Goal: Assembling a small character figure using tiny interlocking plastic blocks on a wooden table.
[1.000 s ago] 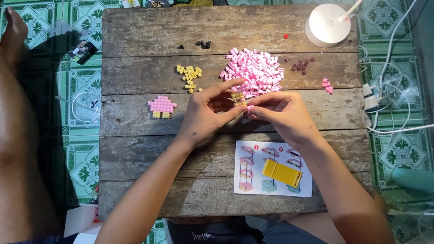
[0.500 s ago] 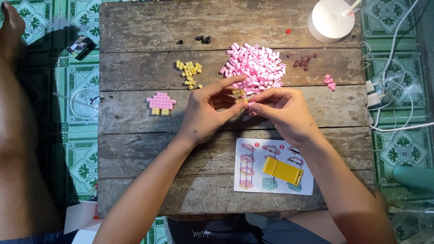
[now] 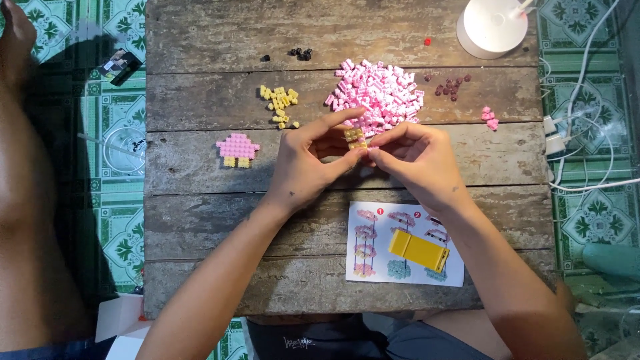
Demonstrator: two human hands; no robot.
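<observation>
Barely shifted, two hands, left hand and right hand, pinch one small knobbly yellow plastic brick block beside one pink brick heap on the plank bench.

I sit at a weathered table of grey wooden planks, its boards cracked and stained. Beneath it the floor is tiled in green and white patterns. White cables trail along the right side.

- Small yellow brick cluster: studs up, pinched between both hands' fingertips, just above the wooden table, beside the pink brick pile.
</observation>
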